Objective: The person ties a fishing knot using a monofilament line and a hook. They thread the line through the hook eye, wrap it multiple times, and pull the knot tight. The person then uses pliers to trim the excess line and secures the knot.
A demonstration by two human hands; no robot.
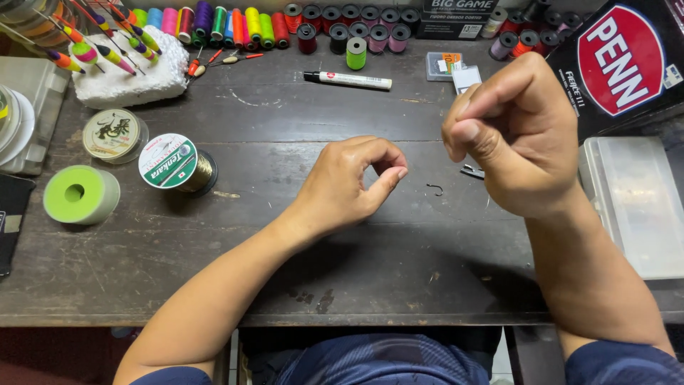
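Observation:
My left hand (349,182) hovers over the middle of the dark wooden table (285,242), thumb and forefinger pinched into a small loop. My right hand (516,135) is raised higher on the right, its fingers curled and its thumb pressed against the forefinger. I can make out nothing between the fingers of either hand; a thin line would be too fine to see. A small dark fishing hook (434,189) lies on the table between the hands. A small dark clipper (472,171) sits just under my right hand.
Line spools (171,162) and a green spool (75,194) lie at left. A foam block with floats (128,78) and thread spools (214,25) line the back, near a marker (349,79). A clear plastic box (630,199) and a black-red carton (620,60) stand at right.

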